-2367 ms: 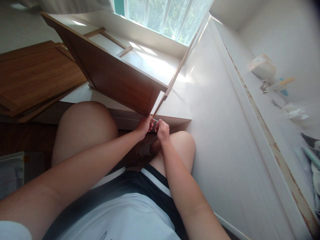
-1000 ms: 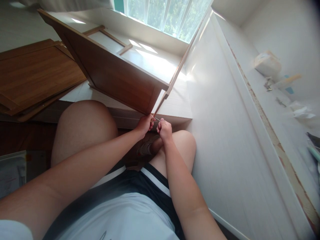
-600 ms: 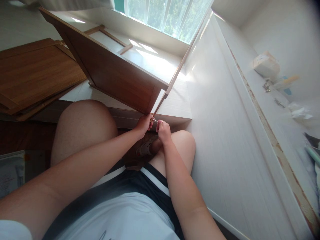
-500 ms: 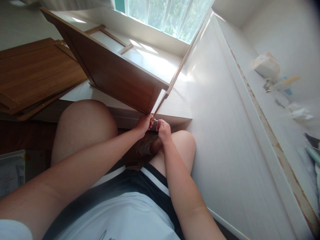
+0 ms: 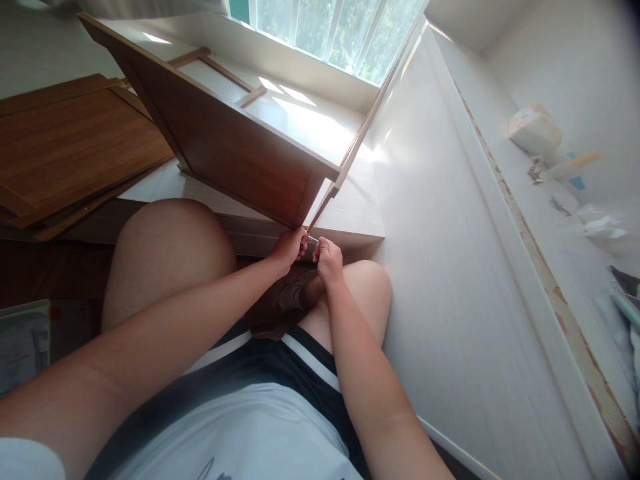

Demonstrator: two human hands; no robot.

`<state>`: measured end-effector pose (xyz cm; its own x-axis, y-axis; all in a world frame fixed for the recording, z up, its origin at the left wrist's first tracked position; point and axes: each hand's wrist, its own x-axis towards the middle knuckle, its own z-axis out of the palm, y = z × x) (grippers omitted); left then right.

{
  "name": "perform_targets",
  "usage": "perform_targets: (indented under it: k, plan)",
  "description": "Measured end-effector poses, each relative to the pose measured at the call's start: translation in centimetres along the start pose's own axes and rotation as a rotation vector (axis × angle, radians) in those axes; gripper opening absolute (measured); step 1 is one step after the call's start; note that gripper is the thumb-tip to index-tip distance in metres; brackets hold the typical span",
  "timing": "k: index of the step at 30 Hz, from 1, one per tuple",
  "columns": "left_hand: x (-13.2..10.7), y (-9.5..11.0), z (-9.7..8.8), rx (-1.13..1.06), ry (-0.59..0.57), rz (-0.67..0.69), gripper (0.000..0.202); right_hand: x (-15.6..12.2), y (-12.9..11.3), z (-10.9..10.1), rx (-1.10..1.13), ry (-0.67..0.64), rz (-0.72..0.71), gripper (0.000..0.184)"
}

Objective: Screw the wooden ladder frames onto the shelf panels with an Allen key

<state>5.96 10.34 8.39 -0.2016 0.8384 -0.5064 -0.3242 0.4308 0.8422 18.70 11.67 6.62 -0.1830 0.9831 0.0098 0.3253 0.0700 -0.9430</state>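
Note:
A brown wooden panel [image 5: 215, 140] stands tilted on edge on the white ledge, one lower corner pointing down at my hands. Against its right end a long narrow wooden rail [image 5: 356, 148] runs up towards the window. My left hand [image 5: 290, 248] is closed around the low corner where rail and panel meet. Close to its right, my right hand [image 5: 329, 261] is closed on a thin metal shaft [image 5: 313, 239], which points left at that corner. The tool's handle, if it has one, is hidden in the fist, as is the shaft's tip behind my left fingers.
More wooden panels [image 5: 60, 147] lie stacked at the left. A wooden frame [image 5: 227, 73] rests behind the tilted panel. A tall white board [image 5: 450, 253] closes off the right side; beyond it lie metal fittings [image 5: 536, 172] and a white packet [image 5: 535, 130]. My knees flank my hands.
Both hands stay at the corner, with at most a tiny shift of the right hand. The panel and rail look almost unmoved.

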Motion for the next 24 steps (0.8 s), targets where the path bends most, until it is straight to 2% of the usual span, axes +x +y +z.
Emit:
perform_targets:
  k: [11,16,21,24]
  plan:
    - [-0.1,0.0,0.0,0.012,0.001,0.006,0.028,0.2,0.2,0.7,0.118,0.013,0.022,0.048]
    - [0.0,-0.1,0.0,0.008,-0.002,0.005,0.027,0.3,0.5,0.9,0.089,0.048,0.042,0.051]
    - [0.1,-0.1,-0.1,0.005,0.005,-0.001,0.027,0.2,0.5,1.0,0.096,0.026,0.009,0.05]
    - [0.1,0.0,-0.2,0.004,0.007,-0.004,0.027,0.2,0.4,1.1,0.206,-0.019,0.091,0.05]
